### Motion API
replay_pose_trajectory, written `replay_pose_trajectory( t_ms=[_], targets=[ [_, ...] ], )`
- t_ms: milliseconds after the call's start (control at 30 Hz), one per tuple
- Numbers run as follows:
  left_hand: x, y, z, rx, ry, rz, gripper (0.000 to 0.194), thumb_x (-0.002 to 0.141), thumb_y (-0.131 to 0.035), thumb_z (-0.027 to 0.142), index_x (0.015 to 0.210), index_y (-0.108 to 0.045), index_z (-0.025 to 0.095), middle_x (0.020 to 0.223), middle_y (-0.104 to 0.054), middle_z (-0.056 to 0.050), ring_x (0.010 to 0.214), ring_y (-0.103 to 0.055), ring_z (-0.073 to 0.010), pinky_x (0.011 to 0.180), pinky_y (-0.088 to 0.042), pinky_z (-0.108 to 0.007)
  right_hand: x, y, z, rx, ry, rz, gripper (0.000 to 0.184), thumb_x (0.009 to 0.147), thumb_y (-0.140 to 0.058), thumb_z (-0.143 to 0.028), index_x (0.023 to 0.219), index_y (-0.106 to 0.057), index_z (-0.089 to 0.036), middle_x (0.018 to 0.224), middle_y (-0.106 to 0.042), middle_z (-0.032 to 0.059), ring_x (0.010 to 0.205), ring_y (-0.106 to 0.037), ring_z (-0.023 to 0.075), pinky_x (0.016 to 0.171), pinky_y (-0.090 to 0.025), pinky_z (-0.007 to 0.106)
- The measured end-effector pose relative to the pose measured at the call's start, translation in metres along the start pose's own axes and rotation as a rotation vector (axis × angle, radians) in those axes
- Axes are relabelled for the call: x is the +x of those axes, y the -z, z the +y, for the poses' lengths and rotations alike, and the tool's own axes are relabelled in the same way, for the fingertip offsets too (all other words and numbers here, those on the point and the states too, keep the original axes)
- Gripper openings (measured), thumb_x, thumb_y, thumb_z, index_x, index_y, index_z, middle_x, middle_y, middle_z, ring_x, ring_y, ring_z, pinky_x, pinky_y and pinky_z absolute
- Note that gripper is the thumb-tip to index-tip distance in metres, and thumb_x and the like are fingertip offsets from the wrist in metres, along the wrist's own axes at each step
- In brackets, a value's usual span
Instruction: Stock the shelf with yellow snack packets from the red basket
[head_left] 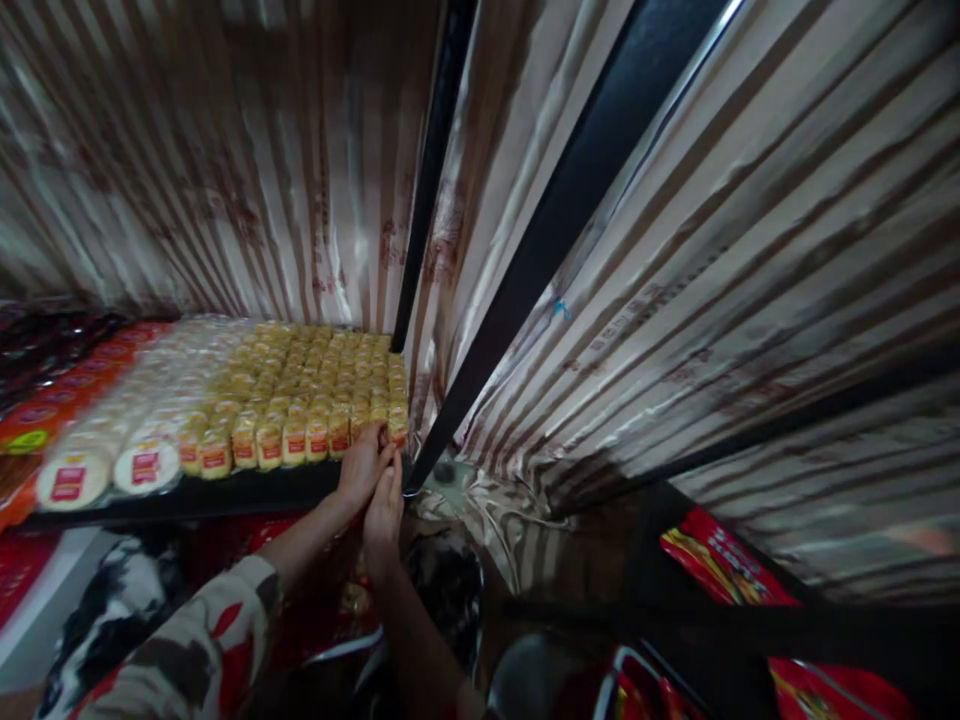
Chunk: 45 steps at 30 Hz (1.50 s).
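Observation:
Rows of small yellow wrapped cakes [294,435] stand packed tightly on a dark shelf [247,492]. My left hand [361,472] reaches to the front of the rows near the right end, its fingers bent in against the packets. What is between those fingers is hidden. Close beside it, my right hand [384,508] points upward with its fingers stretched out, the tips at the front packet of the end row. The two hands touch or nearly touch. Left of the yellow cakes lie rows of round white packets [146,465] with red labels.
Orange packets [79,385] and dark ones lie farther left. A black post [525,270] rises just right of my hands, and a thinner black post [431,170] stands behind. Striped wrinkled sheeting [637,320] covers the walls. Red packets [731,560] lie on a lower shelf at right.

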<state>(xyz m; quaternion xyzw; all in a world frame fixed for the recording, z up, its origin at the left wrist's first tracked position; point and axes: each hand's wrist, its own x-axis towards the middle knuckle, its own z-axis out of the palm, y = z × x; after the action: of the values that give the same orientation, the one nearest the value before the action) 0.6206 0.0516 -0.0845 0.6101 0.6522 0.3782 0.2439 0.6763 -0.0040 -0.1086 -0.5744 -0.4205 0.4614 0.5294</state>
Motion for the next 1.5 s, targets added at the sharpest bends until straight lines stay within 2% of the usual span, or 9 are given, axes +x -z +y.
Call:
replay_pose_trajectory(
  t_ms=[133, 233, 367, 500, 633, 800, 1200, 1333, 1500],
  targets=[
    [-0.002, -0.004, -0.006, -0.102, -0.032, 0.043, 0.038, 0.083, -0.050, 0.028, 0.119, -0.044, 0.018, 0.085, -0.059, -0.001, 0.076, -0.059, -0.0152, 0.072, -0.048, -0.030, 0.000, 0.000, 0.002, -0.011, 0.013, -0.009, 0.069, 0.090, -0.026, -0.056, 0.141, -0.034, -0.010, 0.144, -0.037, 0.0148, 0.134, -0.034, 0.0216, 0.111, -0.026, 0.039],
    [-0.003, -0.006, -0.010, -0.142, -0.054, 0.045, 0.034, 0.084, -0.049, 0.030, 0.115, -0.046, 0.019, 0.083, -0.059, -0.001, 0.075, -0.059, -0.0149, 0.071, -0.049, -0.030, 0.000, -0.001, 0.003, -0.023, 0.005, -0.012, 0.069, 0.091, -0.026, -0.056, 0.141, -0.033, -0.009, 0.144, -0.037, 0.0147, 0.135, -0.033, 0.0218, 0.111, -0.025, 0.039],
    [-0.002, -0.008, -0.014, -0.175, -0.139, 0.048, 0.026, 0.084, -0.048, 0.028, 0.107, -0.054, 0.019, 0.092, -0.061, -0.004, 0.084, -0.060, -0.0156, 0.079, -0.050, -0.032, 0.001, -0.002, 0.004, -0.021, 0.047, 0.014, 0.065, 0.091, -0.028, -0.052, 0.139, -0.038, -0.009, 0.144, -0.037, 0.0153, 0.134, -0.034, 0.0218, 0.111, -0.026, 0.038],
    [0.000, -0.008, -0.017, -0.178, -0.212, 0.047, 0.030, 0.086, -0.047, 0.026, 0.113, -0.056, 0.020, 0.106, -0.062, -0.007, 0.097, -0.059, -0.0167, 0.088, -0.048, -0.034, 0.000, -0.002, 0.003, -0.044, 0.062, 0.005, 0.064, 0.092, -0.026, -0.051, 0.141, -0.034, -0.010, 0.147, -0.031, 0.0132, 0.137, -0.027, 0.0207, 0.113, -0.022, 0.038],
    [-0.001, -0.006, -0.019, -0.166, -0.247, 0.074, 0.027, 0.088, -0.045, 0.028, 0.108, -0.060, 0.019, 0.108, -0.064, -0.007, 0.102, -0.058, -0.0173, 0.093, -0.046, -0.036, 0.001, -0.004, 0.003, -0.080, 0.047, 0.010, 0.065, 0.092, -0.025, -0.052, 0.141, -0.035, -0.010, 0.146, -0.033, 0.0131, 0.137, -0.029, 0.0205, 0.113, -0.022, 0.038],
    [-0.006, -0.004, -0.025, -0.160, -0.258, -0.022, 0.028, 0.087, -0.046, 0.029, 0.105, -0.065, 0.018, 0.099, -0.067, -0.008, 0.092, -0.062, -0.0173, 0.087, -0.050, -0.034, 0.007, -0.006, 0.006, -0.061, -0.004, 0.028, 0.065, 0.092, -0.024, -0.050, 0.140, -0.036, -0.007, 0.146, -0.034, 0.0142, 0.136, -0.031, 0.0205, 0.112, -0.024, 0.038],
    [-0.009, -0.005, -0.021, -0.186, -0.130, -0.141, 0.044, 0.079, -0.044, 0.015, 0.120, -0.059, 0.020, 0.113, -0.064, -0.006, 0.104, -0.057, -0.0175, 0.097, -0.044, -0.032, 0.006, -0.002, 0.000, -0.120, 0.006, -0.017, 0.061, 0.093, -0.025, -0.044, 0.140, -0.034, -0.008, 0.146, -0.034, 0.0138, 0.136, -0.030, 0.0197, 0.113, -0.022, 0.039],
    [-0.012, -0.002, -0.015, -0.166, -0.118, -0.149, 0.043, 0.079, -0.045, 0.013, 0.118, -0.060, 0.022, 0.107, -0.065, -0.005, 0.103, -0.057, -0.0176, 0.095, -0.044, -0.030, 0.008, 0.000, -0.005, -0.161, -0.043, -0.069, 0.061, 0.093, -0.023, -0.041, 0.141, -0.032, -0.006, 0.147, -0.031, 0.0137, 0.137, -0.027, 0.0193, 0.114, -0.018, 0.038],
    [-0.017, 0.006, -0.017, -0.149, -0.161, -0.136, 0.038, 0.081, -0.044, 0.015, 0.114, -0.062, 0.017, 0.105, -0.065, -0.007, 0.099, -0.058, -0.0179, 0.092, -0.045, -0.032, -0.007, 0.002, -0.010, -0.173, 0.028, -0.067, 0.060, 0.093, -0.023, -0.042, 0.140, -0.035, -0.007, 0.148, -0.031, 0.0137, 0.138, -0.025, 0.0201, 0.114, -0.017, 0.039]
  ],
)
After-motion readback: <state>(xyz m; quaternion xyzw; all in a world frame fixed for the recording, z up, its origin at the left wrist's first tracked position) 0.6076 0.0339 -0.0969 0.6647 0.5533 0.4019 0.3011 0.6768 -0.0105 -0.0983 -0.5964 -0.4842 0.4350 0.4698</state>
